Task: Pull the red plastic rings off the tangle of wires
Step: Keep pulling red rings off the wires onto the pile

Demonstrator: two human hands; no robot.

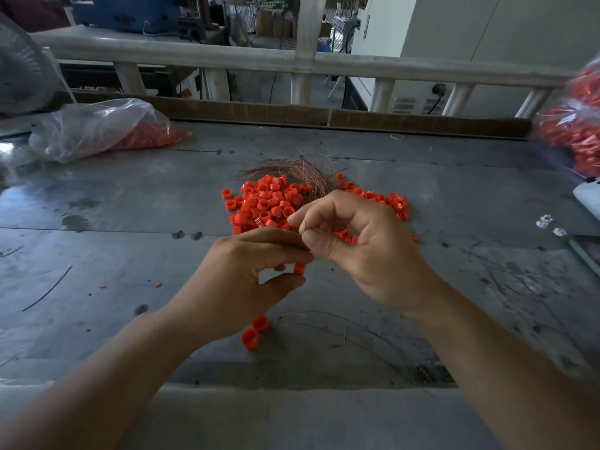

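Head view, grey metal table (130, 203), scuffed and stained.

Left hand (246, 274), centre of frame: fingers curled, thumb and fingertips pinching one red ring (299, 268), held off the table.

Right hand (363, 241), just right of centre, touching the left hand at the fingertips. Fingers curled, thumb and forefinger nipped together directly above the held ring. They appear to pinch a wire strand (302, 234); it is too fine to make out clearly.

Pile of red rings (266, 203) on the table just beyond the hands, centre of frame. It spreads left and right and is partly hidden behind the right hand.

Tangle of wires (302, 170), copper-coloured, at the far edge of the pile, touching it and fanning out to the left.

Two loose rings (255, 332) lie below the left hand, lower centre, touching each other. Bent loose wire (311, 315) lies on the table just to their right.

Upper left: clear plastic bag (97, 128) lying on the table, red rings inside at its right end. Fan (19, 76) behind it at the frame edge.

Right edge: second bag (578, 125), blurred, packed with red parts. White object (587, 199) below it, cut off by the frame.

Grey railing (194, 56) runs across the top, beyond the table.
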